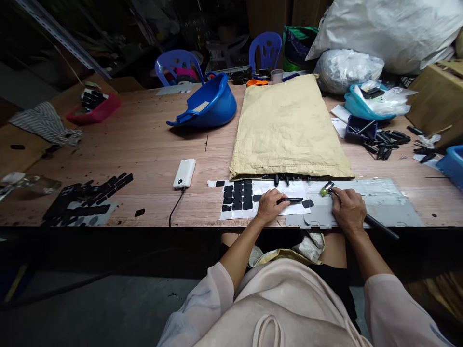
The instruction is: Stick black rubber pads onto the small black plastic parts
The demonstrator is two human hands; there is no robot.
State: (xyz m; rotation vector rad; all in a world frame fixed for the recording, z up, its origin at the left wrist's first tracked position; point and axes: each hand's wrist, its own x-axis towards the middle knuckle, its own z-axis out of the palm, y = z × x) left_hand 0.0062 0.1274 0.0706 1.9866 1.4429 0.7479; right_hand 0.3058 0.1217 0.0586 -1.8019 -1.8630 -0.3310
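Black stick (293, 200): thin and lying about level over the white sheet (293, 189), at the near edge of the counter (144, 140), around its middle. It is held at its left end.
Left hand (269, 206): grip clenched on the black stick, knuckles up, hand resting on the white sheet.
Black rod (381, 227): long. It slants from past the near edge of the counter up toward the far left.
Right hand (347, 208): grip clenched around the black rod, resting on the grey sheet (387, 207).
Green piece (326, 189): small, yellow-green, just beyond the right hand's fingers. Cannot tell whether the rod tip touches it.
Loose pad (307, 203): black with rounded corners, between the two hands, where the white sheet meets the grey sheet.
Black pads (238, 195): a block of neat rows on the left part of the white sheet.
Sack (289, 125): tan and flat, just behind both sheets, running to the far edge.
Power bank (184, 172): white, left of the white sheet. Its cable drops over the near edge.
Basin (208, 103): blue and tipped, toward the far edge.
Black pieces (90, 197): scattered heap near the near-left corner.
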